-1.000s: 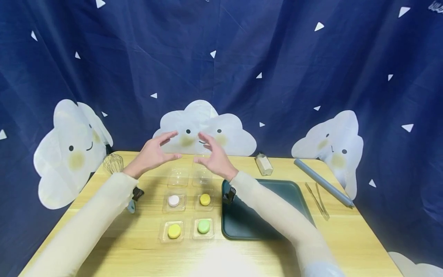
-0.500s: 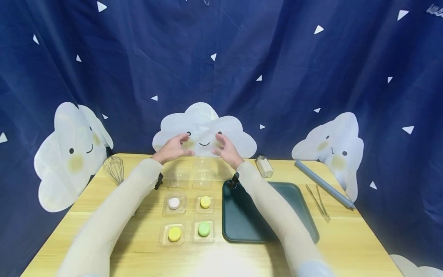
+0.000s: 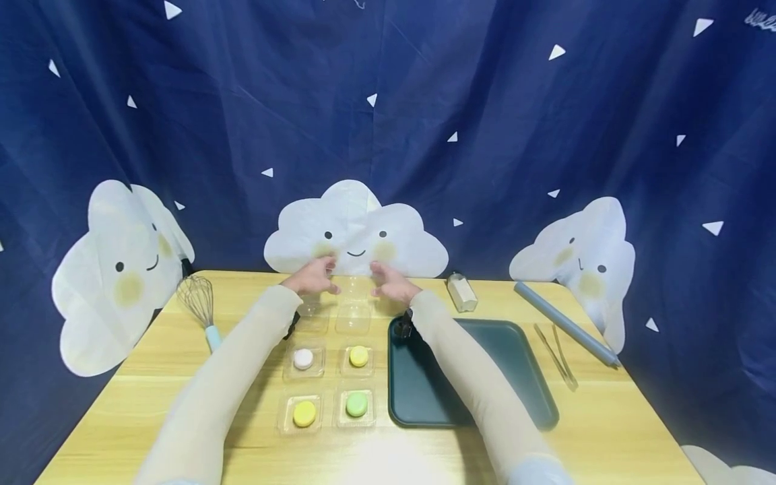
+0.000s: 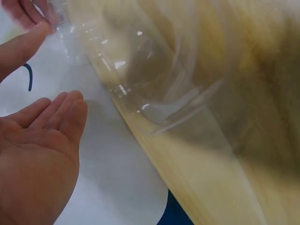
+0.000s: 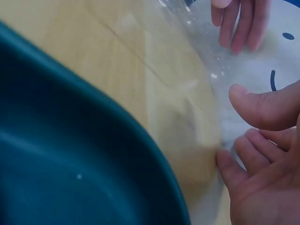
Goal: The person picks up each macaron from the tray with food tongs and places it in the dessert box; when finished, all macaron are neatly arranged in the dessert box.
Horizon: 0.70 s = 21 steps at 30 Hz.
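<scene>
At the back of the table, my left hand (image 3: 312,275) and my right hand (image 3: 395,283) face each other, a gap between them. A clear plastic box (image 3: 353,288) stands in that gap, in the head view, with see-through walls. The left wrist view has my left palm (image 4: 42,150) turned up beside a clear plastic shell (image 4: 164,108), fingers straight and apart from it. In the right wrist view, my right hand (image 5: 267,173) has relaxed fingers, thumb apart, nothing held. More clear boxes (image 3: 353,318) sit just nearer me.
Nearer, clear trays each bear one macaron: pale pink (image 3: 303,359), yellow (image 3: 359,356), yellow (image 3: 304,413) and green (image 3: 356,404). Right of them lies a dark green tray (image 3: 424,397), then tongs (image 3: 560,360) and a grey-blue roll (image 3: 566,323). A whisk (image 3: 197,300) lies left; a white carton-like block (image 3: 463,292) stands behind.
Both hands have come down toward the tabletop. My left hand has shifted right and my right hand slightly right, to either side of the rear clear box; the whisk's handle is now uncovered.
</scene>
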Tool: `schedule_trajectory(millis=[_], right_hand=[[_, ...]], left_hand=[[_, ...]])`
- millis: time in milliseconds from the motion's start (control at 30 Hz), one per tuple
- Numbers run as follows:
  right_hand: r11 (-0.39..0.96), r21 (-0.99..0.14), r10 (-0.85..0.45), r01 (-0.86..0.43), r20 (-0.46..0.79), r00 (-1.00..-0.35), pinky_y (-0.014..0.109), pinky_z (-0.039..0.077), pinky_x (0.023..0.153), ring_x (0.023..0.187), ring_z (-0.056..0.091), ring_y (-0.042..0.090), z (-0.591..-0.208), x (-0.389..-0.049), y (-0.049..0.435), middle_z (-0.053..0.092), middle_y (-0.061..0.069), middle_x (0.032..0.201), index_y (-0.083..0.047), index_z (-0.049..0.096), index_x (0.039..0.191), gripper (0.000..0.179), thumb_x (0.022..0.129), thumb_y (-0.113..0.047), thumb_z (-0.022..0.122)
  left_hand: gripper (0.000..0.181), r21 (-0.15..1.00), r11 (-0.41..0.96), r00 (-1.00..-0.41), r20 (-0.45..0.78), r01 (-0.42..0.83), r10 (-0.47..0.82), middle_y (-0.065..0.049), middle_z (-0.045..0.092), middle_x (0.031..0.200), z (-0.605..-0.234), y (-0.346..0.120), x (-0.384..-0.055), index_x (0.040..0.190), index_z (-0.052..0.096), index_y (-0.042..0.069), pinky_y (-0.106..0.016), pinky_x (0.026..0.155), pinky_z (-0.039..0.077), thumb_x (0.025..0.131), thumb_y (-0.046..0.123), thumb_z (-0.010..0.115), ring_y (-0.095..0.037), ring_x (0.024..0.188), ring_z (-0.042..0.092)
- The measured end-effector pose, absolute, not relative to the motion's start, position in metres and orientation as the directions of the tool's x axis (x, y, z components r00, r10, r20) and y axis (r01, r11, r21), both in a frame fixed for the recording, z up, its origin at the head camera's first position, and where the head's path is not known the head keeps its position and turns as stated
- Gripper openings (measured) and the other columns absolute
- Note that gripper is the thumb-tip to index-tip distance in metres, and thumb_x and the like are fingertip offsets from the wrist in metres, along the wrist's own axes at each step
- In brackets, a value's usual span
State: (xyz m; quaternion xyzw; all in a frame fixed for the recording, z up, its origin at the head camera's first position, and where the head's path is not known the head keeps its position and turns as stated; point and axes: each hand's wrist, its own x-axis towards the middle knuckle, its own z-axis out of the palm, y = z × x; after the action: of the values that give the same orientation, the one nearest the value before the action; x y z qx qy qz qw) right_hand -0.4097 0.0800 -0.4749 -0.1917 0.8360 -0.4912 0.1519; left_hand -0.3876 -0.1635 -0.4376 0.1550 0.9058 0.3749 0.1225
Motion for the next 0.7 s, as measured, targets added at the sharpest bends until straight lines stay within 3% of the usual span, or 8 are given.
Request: schedule_trajectory(millis=[300, 700], right_hand=[[0.447, -0.872, -0.495, -0.196, -0.059, -0.867, 0.045, 0.022, 0.131, 0.154, 0.030, 0.033, -0.477, -0.412, 0.074, 0.030, 0.016, 0.166, -0.004, 0.026, 0.159, 0.085, 0.085, 0.012, 0.064], [0.441, -0.879, -0.493, -0.180, -0.070, -0.867, 0.047, 0.023, 0.130, 0.154, 0.031, 0.033, -0.482, -0.415, 0.068, 0.032, 0.015, 0.165, -0.006, 0.028, 0.159, 0.087, 0.083, 0.010, 0.068]], left_hand=[[0.088, 0.699, 0.688, -0.906, -0.140, 0.195, 0.399, -0.034, 0.033, 0.158, -0.447, -0.156, -0.388, 0.155, 0.023, -0.010, -0.052, 0.121, 0.039, 0.084, 0.000, 0.073, -0.049, 0.142, 0.043], [0.087, 0.711, 0.686, -0.921, -0.150, 0.153, 0.361, -0.033, 0.038, 0.156, -0.455, -0.151, -0.391, 0.155, 0.026, -0.010, -0.050, 0.120, 0.040, 0.083, -0.002, 0.074, -0.046, 0.139, 0.049]])
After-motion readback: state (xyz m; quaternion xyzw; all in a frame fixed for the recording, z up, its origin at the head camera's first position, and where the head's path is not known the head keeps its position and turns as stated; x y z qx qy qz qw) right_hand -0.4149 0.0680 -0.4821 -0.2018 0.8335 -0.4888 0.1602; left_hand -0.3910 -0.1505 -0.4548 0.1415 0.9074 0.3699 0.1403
